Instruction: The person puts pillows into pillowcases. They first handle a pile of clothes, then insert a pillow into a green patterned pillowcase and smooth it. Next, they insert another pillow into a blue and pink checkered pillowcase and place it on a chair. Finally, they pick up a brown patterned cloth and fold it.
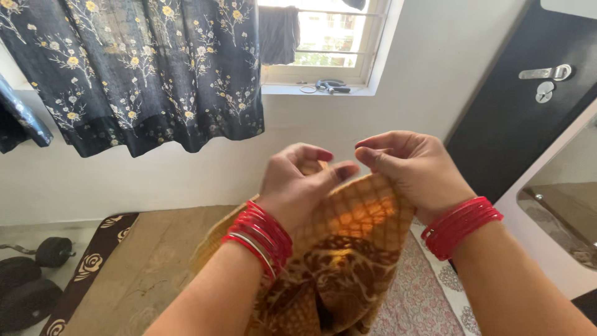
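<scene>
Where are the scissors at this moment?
In the head view, the scissors lie on the window sill at top centre, right of the floral curtain, above both hands.

No packages, labels, signs or screens seem visible here.

Open air above and ahead of left hand (298, 180) and right hand (410, 168), up to bare wall (348, 118). Cloth (348, 249) hanging below, blocking downward. Curtain (137, 68) far left, door (522, 112) close right, dumbbell (53, 251) on floor (143, 267).
</scene>
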